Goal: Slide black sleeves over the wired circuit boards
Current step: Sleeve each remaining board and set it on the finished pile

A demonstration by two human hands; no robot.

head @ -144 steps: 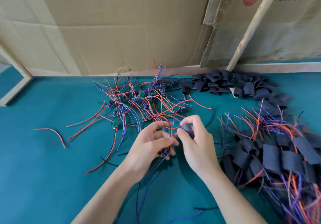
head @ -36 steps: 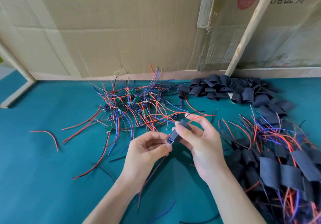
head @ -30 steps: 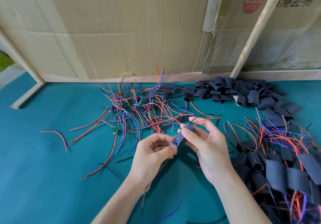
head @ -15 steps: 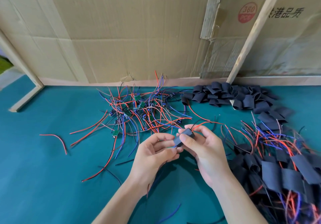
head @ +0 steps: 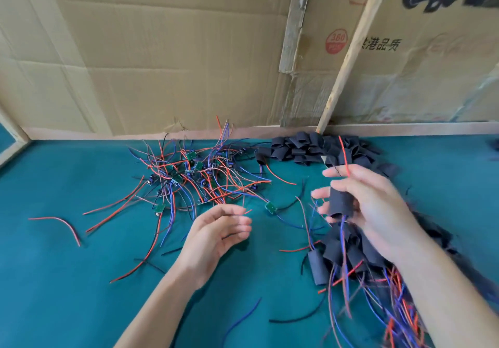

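since the earlier frames the 2 hands have come apart: the right hand (head: pixel 370 207) has carried the sleeved board (head: pixel 340 202) off to the right of centre, and the left hand (head: pixel 216 232) has let go of it and drifted to the lower middle of the frame.

the right hand grips the black sleeve between thumb and curled fingers, raised above the worktop (head: pixel 67 280). a red wire sticks up out of its top past the fingers, and blue and red wires hang from its lower end. the hand is blurred, so the exact finger placement is hard to read.

the left hand is loosely curled, palm turned inward, holding nothing, hovering over the green surface just below the tangle of bare wired boards (head: pixel 194 174) in the upper middle. 1 green board (head: pixel 270 207) lies apart from that tangle, between the 2 hands.

a heap of empty black sleeves (head: pixel 302 149) sits along the back edge, upper right of centre, against the cardboard wall (head: pixel 162 50). the pile of finished sleeved boards (head: pixel 351 255) spreads under and below the right hand toward the lower right corner. a lone red wire (head: pixel 60 223) lies at the left.
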